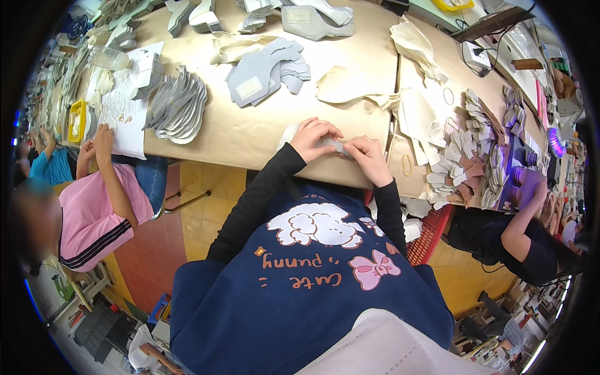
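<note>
At the near edge of the table, my left hand (314, 139) and my right hand (369, 159) come together with bent fingers. Between their fingertips they pinch a small grey cut piece (339, 147), mostly covered by the fingers. A cream piece (287, 134) shows beside my left hand, partly hidden behind it. Beyond the hands lies a loose pile of pale grey cut pieces (256, 72), one with a cream patch on it. Cream cut pieces (350, 87) spread out just past my right hand.
Fanned grey pieces (181, 106) are stacked to the left, next to paper sheets (128, 112). Small grey and brown pieces (465, 156) heap up on the right. A red basket (431, 234) stands below the table edge. Co-workers sit at both sides.
</note>
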{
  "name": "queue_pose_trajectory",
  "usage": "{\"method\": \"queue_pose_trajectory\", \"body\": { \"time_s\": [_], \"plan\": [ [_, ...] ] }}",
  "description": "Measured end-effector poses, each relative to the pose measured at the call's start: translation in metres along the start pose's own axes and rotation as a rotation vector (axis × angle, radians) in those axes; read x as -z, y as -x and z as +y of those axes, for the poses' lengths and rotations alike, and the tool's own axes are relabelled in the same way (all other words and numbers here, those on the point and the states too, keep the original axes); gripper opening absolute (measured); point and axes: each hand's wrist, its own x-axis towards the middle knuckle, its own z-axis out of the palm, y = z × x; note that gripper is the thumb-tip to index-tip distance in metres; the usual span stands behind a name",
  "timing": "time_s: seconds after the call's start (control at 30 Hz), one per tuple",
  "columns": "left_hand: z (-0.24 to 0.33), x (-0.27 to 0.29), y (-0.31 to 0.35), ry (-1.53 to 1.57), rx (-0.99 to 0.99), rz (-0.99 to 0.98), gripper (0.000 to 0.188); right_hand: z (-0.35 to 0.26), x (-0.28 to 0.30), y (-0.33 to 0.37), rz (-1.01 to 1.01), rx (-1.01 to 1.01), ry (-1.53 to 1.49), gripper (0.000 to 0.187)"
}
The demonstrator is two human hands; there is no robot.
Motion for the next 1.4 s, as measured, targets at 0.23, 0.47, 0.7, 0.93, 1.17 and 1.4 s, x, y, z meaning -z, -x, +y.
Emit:
{"method": "queue_pose_trajectory", "body": {
  "time_s": [0.23,0.47,0.7,0.93,1.17,1.4],
  "plan": [
    [0.001,-0.001,-0.001,0.015,-0.006,0.028,0.031,-0.002,0.011,0.008,-0.021,-0.131,-0.123,0.019],
    [0.000,0.000,-0.003,-0.016,0.042,-0.030,0.031,0.007,0.008,0.006,-0.064,-0.194,-0.311,0.016],
    [0.004,-0.005,0.013,-0.341,-0.039,0.327,0.036,0.008,0.008,0.013,0.333,-0.002,0.294,0.013],
    [0.014,-0.021,0.047,-0.606,-0.024,0.324,0.037,-0.004,-0.006,0.012,0.310,0.163,0.470,0.010],
    [0.021,-0.023,0.051,-0.738,0.010,0.263,0.042,-0.010,-0.023,0.004,0.304,0.078,0.559,0.014],
    [0.022,-0.022,0.050,-0.731,0.014,0.252,0.044,-0.002,-0.026,-0.004,0.373,0.042,0.535,0.014]
  ]
}}
